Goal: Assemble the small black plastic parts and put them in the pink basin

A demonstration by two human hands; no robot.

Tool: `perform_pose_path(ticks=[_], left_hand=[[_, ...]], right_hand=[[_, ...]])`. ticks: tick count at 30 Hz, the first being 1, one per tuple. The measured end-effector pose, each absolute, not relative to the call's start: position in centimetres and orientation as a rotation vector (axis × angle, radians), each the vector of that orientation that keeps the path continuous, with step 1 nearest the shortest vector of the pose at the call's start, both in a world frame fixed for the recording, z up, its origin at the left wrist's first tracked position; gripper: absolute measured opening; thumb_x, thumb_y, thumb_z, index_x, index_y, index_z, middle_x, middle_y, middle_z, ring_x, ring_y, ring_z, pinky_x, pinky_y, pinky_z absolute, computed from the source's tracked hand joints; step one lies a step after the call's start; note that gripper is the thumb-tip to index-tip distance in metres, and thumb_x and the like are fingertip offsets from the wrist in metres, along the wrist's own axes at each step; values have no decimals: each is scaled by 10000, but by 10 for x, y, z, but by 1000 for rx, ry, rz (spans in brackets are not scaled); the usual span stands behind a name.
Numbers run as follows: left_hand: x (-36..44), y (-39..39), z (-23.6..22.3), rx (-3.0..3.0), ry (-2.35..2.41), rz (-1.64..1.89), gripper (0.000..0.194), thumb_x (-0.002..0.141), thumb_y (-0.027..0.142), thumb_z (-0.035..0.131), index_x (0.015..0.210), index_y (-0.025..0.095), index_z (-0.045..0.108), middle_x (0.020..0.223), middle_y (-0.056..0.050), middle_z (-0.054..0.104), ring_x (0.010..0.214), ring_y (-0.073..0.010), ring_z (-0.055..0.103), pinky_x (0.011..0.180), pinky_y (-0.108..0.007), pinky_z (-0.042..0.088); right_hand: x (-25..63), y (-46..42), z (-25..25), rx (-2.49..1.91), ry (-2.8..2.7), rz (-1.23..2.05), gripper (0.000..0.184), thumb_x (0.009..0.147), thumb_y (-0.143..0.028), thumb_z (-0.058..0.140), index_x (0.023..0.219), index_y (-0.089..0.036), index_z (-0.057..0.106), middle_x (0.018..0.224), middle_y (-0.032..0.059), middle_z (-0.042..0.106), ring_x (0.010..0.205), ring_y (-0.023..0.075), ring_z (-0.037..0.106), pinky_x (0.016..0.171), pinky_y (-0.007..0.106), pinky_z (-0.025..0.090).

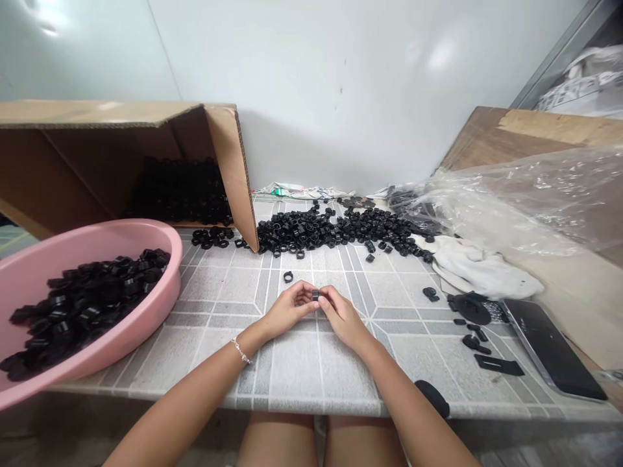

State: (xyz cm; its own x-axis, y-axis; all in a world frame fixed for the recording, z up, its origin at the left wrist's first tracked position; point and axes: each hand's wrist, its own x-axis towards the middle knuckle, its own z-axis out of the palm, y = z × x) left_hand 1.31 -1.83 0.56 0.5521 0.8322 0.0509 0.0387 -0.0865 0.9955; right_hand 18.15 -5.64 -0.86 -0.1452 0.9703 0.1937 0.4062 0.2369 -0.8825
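Observation:
A small black ring (315,295) is pinched between my two hands, just above the table near its middle. My left hand (291,308) grips its left side with thumb and fingers. From the right, the fingertips of my right hand (341,318) close on the same ring. One loose black ring (288,277) lies on the tablecloth just beyond my left fingers. Farther back, a long heap of similar black rings (311,228) stretches across the table. The fingers partly cover the held ring, so its details are hard to make out.
At left, a pink basin (176,259) holds many black rings, before a cardboard box (246,188) lying on its side with more inside. On the right are a white cloth (479,266), a smartphone (552,347), black scraps (499,365) and clear plastic sheeting (525,194).

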Motion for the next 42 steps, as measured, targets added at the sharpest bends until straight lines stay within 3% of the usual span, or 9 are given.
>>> perform_pose_path(ticks=[16,23,36,42], left_hand=[[14,-24,7,1808,818,793,221,794,334,664,853,177,520,839,-11,568,805,-147,533,779,-295,432],[15,-20,4,1566,765,739,321,793,417,662,926,170,506,791,6,549,735,-124,536,729,-281,439],[13,-24,5,1854,847,723,258,829,404,603,864,188,466,842,-9,560,802,-156,542,763,-304,450],[15,-22,5,1760,799,756,282,832,399,612,962,172,508,882,-23,578,779,-136,540,750,-289,453]], right_hand=[[175,-55,-19,-1281,-1605,912,441,937,-557,258,662,-233,378,616,-11,464,602,168,460,581,287,347],[177,-54,-20,-1271,-1601,924,360,935,-542,329,772,-239,433,626,-32,455,599,161,460,590,282,359],[176,-56,-17,-1279,-1624,963,383,947,-502,313,692,-223,373,647,-28,446,629,149,460,610,274,345],[177,-54,-19,-1250,-1580,959,321,939,-506,347,817,-228,451,667,-28,467,633,152,465,601,272,350]])
